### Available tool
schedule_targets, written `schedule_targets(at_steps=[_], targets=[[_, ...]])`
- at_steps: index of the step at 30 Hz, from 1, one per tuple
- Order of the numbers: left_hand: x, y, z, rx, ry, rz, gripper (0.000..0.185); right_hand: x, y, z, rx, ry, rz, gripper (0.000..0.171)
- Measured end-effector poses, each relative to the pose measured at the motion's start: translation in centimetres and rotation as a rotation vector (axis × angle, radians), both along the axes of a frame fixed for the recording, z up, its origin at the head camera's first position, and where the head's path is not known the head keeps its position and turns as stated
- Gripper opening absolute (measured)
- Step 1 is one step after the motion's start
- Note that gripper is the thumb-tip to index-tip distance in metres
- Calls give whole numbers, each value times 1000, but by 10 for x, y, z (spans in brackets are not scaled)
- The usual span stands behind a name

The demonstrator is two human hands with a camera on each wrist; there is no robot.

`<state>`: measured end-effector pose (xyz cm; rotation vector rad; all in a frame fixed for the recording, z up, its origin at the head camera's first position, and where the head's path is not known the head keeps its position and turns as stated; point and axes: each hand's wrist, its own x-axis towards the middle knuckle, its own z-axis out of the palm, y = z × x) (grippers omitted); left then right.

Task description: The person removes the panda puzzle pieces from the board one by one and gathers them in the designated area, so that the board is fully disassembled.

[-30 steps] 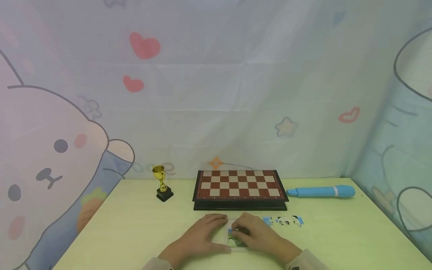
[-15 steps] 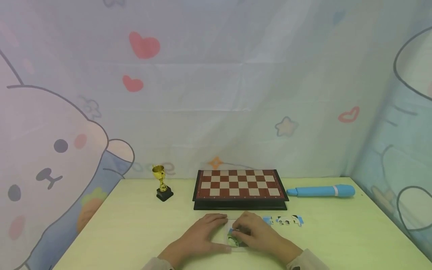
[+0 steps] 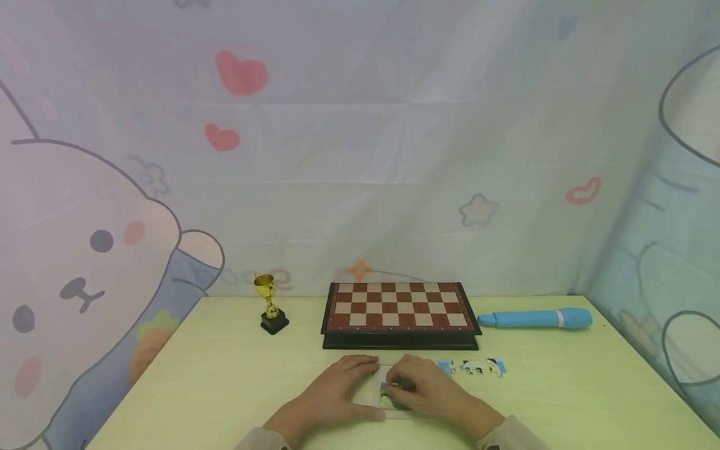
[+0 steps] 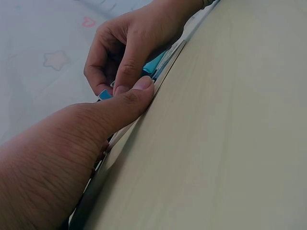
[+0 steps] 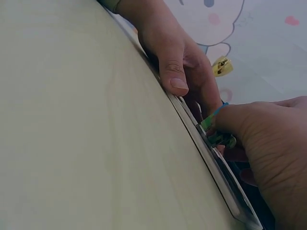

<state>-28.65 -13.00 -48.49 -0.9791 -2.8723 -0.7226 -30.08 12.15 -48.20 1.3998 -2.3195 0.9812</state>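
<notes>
The right hand (image 3: 424, 384) pinches a flat green-and-blue puzzle piece (image 3: 388, 397) at its nine o'clock. The left hand (image 3: 340, 389), fingers extended, rests along the pale rectangular frame's (image 3: 398, 414) nine-o'clock side.

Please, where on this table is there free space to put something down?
Two bare patches show on the table: one between the trophy and left hand; another right of the puzzle pieces, before the blue object. The middle is crowded: chessboard, right hand and puzzle frame sit close together.
</notes>
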Motion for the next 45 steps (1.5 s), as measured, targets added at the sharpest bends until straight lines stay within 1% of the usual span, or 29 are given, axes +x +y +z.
schedule_targets(at_steps=[3,8,10,14,17,21,26,29,32,36,37,41,45], targets=[[1,0,1,3,5,0,88,0,0,0,14,-10,-35,6],[1,0,1,6,6,4,89,-4,5,-3,19,53,-145,10],[0,0,0,5,10,6,89,-5,10,-4,12,55,-178,11],[1,1,0,1,16,7,90,-10,24,-8,-31,56,-130,10],[2,2,0,-4,17,5,91,-11,40,-12,-74,36,-99,13],[3,2,0,-8,27,-3,91,-10,67,-14,-90,-5,-163,17],[2,1,-1,-17,40,-6,90,-10,101,-15,-88,18,-220,17],[1,1,-2,-13,31,1,90,-9,115,-14,-85,46,-221,18],[1,0,-2,-8,28,11,91,-10,121,-15,-80,103,-183,20],[0,-1,-2,-6,24,11,91,-10,117,-16,-73,183,-97,22],[0,-1,-3,-3,21,8,91,-10,116,-16,-68,201,-88,21],[0,0,-4,-2,20,-1,91,-7,112,-17,-43,255,-114,20],[0,1,-3,1,36,-2,90,-4,111,-15,-1,250,-176,17]])
